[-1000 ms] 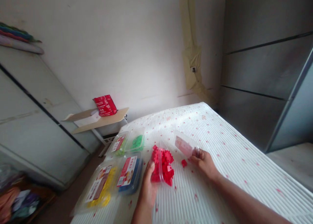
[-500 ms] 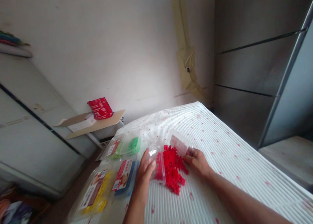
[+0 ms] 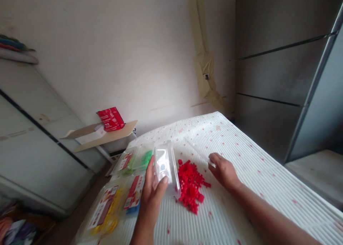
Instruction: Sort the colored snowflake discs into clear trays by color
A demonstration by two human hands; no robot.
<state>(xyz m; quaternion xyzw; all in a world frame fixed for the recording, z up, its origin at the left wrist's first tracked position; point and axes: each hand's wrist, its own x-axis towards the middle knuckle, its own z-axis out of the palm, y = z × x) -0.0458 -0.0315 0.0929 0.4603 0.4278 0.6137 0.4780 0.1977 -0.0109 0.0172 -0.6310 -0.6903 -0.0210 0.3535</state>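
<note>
My left hand (image 3: 151, 198) grips a clear plastic box (image 3: 166, 166), tipped on its side with nothing inside. Just right of the box, a pile of small red bricks (image 3: 191, 186) lies on the white ribbed table cover (image 3: 241, 155). On the far side of the pile, my right hand (image 3: 223, 170) holds the edge of the box's clear lid (image 3: 199, 151), which lies nearly flat on the cover.
Three closed boxes sit at the table's left edge: green bricks (image 3: 143, 158), blue bricks (image 3: 134, 196), yellow bricks (image 3: 105, 213). A red packet (image 3: 110, 118) lies on a low cardboard shelf by the wall. A grey cabinet stands at the right.
The left hand tipped the box over and the red bricks spilled out onto the cover. The box has turned upward, empty. The right hand lowered the lid toward the table.
</note>
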